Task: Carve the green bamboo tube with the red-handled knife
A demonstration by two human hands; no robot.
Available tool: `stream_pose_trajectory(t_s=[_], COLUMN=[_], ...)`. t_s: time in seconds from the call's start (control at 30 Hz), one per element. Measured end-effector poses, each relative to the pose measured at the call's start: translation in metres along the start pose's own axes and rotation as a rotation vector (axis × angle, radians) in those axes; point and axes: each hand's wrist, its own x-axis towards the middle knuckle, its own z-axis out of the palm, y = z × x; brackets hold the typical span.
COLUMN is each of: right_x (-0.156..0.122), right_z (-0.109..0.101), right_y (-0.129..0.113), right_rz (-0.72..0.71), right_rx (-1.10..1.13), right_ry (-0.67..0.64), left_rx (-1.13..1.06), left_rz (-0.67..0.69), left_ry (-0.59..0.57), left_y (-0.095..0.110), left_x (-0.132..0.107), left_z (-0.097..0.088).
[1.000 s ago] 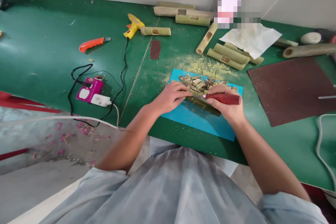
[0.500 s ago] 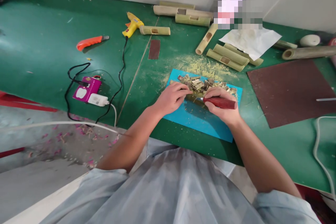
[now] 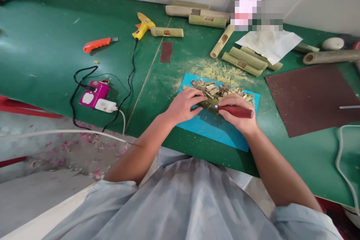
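Observation:
My left hand [image 3: 184,105] is wrapped over the left end of a bamboo piece [image 3: 208,105], thumb on the near side and fingers on the far side. The piece lies crosswise above a blue mat [image 3: 215,132]. In my right hand [image 3: 242,123] is a carving tool with a dark red handle [image 3: 241,111]. Its short metal end points left and meets the bamboo near the middle; the exact shape of the blade is too small to tell. A heap of cut bamboo chips [image 3: 212,90] lies on the mat just beyond both hands.
Pale sawdust [image 3: 222,73] covers the green table beyond the mat. Several notched bamboo tubes [image 3: 210,21] lie behind. Leftward are a yellow glue gun [image 3: 143,26], an orange utility knife [image 3: 97,45] and a purple power strip [image 3: 94,93] with cords. A brown board [image 3: 309,97] lies at right.
My left thumb has shifted slightly away from its fingers along the bamboo. The tool and my right hand stay nearly in place; the whole view has drifted a little.

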Motion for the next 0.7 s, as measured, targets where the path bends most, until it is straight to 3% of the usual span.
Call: stream_pose_trajectory(t_s=[0.27, 0.5, 0.7], right_x=[-0.0032, 0.0, -0.0015], right_z=[0.001, 0.0041, 0.0058], right_y=[0.0038, -0.001, -0.0004], right_rz=[0.022, 0.011, 0.019], right_rx=[-0.053, -0.073, -0.106], right_ry=[0.032, 0.017, 0.083], left_rx=[0.025, -0.016, -0.001], left_rz=[0.053, 0.004, 0.026], left_ry=[0.082, 0.065, 0.097], left_y=[-0.0017, 0.0008, 0.0017], left_x=[0.0021, 0.0015, 0.0028], left_z=[0.0078, 0.0073, 0.0058])
